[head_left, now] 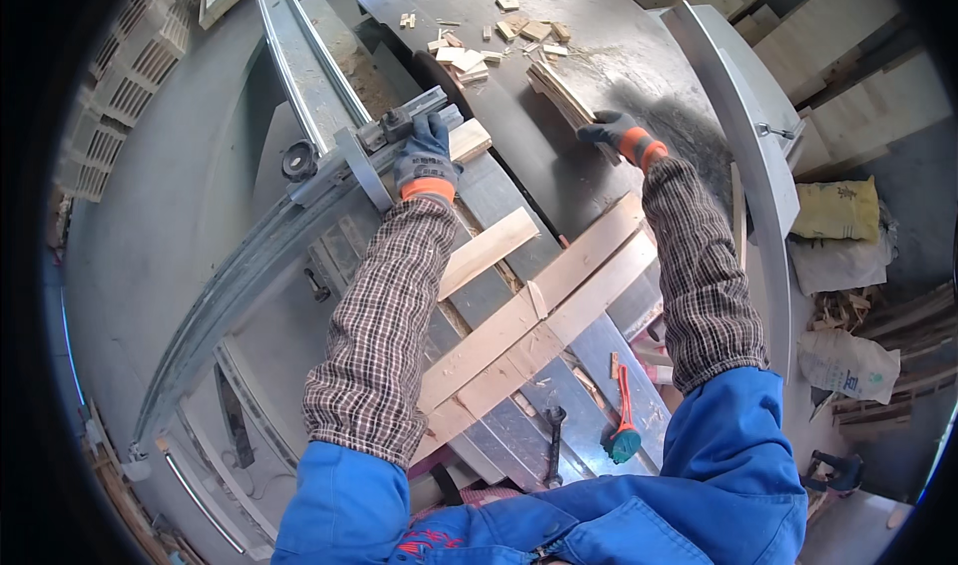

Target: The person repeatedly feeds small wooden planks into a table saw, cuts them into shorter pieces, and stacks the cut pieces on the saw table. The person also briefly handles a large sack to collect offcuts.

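My left hand (427,156), in a grey glove with an orange cuff, is closed over a wooden piece (469,141) at the metal fence (439,101). The piece's pale end sticks out to the right of the glove; the rest is hidden. Farther right, my right hand (614,134) grips the near end of several thin wooden strips (561,96) lying together over the metal saw table (559,166). Nearer me, two long boards (539,305) lie side by side across the slatted metal surface, with a shorter board (489,253) beyond them.
Small wood offcuts (469,61) are scattered on the far table. A wrench (555,445) and a brush with a red handle (625,405) lie close to my body. A long metal rail (733,156) borders the right side, with a yellow sack (838,211) beyond it. White plastic crates (125,76) are stacked far left.
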The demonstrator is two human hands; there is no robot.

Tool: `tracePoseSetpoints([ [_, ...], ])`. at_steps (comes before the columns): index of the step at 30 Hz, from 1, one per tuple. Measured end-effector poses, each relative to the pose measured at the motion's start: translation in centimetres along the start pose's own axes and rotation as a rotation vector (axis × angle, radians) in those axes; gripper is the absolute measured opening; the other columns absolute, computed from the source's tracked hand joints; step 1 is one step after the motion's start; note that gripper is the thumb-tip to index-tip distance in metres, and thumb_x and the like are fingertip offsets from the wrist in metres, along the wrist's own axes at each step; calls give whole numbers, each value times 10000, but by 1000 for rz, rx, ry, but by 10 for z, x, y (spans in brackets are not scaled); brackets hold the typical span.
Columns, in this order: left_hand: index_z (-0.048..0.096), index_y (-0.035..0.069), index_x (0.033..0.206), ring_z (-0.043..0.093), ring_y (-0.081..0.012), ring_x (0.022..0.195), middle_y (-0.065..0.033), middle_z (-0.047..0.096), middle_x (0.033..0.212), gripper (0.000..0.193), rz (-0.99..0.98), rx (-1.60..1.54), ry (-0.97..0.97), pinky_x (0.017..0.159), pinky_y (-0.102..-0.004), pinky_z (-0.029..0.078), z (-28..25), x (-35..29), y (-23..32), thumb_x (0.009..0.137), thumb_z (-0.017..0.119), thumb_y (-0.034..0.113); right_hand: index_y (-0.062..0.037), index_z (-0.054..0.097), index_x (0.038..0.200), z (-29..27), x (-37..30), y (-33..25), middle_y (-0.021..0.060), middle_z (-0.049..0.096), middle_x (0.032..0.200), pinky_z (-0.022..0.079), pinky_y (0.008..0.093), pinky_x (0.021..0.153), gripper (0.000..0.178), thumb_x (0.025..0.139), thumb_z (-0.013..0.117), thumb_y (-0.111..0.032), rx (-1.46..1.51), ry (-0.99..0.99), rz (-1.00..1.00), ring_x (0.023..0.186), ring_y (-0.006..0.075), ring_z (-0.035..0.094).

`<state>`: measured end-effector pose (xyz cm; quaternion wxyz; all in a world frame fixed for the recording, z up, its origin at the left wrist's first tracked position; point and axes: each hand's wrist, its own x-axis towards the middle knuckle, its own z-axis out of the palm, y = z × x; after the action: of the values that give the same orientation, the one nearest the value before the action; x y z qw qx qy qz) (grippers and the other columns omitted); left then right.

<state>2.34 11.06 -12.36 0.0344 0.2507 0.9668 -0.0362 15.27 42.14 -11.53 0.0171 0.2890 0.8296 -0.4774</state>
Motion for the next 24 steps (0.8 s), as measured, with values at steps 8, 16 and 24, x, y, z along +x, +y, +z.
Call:
tracePoseSetpoints([
  [8,486,239,1345,491,-222,1159,8,315,1500,654,9,143,300,892,-400,465,38,-26,-3,751,752,305,-23,657,991,-29,-77,-1,37,645,839,499,248,644,295,826,739,-253,369,-336,9,729,117,621],
  [16,507,181,1322,458,-335,1247,-76,438,1425,597,203,-111,-46,1023,-443,426,-5,-28,4,786,730,317,10,620,1101,-43,-113,-10,105,659,1025,552,271,812,345,890,672,-257,595,-378,84,884,174,651],
  [24,447,124,1395,498,-303,1275,-139,501,1387,845,-37,-210,-296,1034,-406,444,-65,-53,22,720,773,512,25,601,1154,-46,-105,-3,127,657,1068,562,302,847,400,884,698,-254,598,-400,40,931,188,656],
])
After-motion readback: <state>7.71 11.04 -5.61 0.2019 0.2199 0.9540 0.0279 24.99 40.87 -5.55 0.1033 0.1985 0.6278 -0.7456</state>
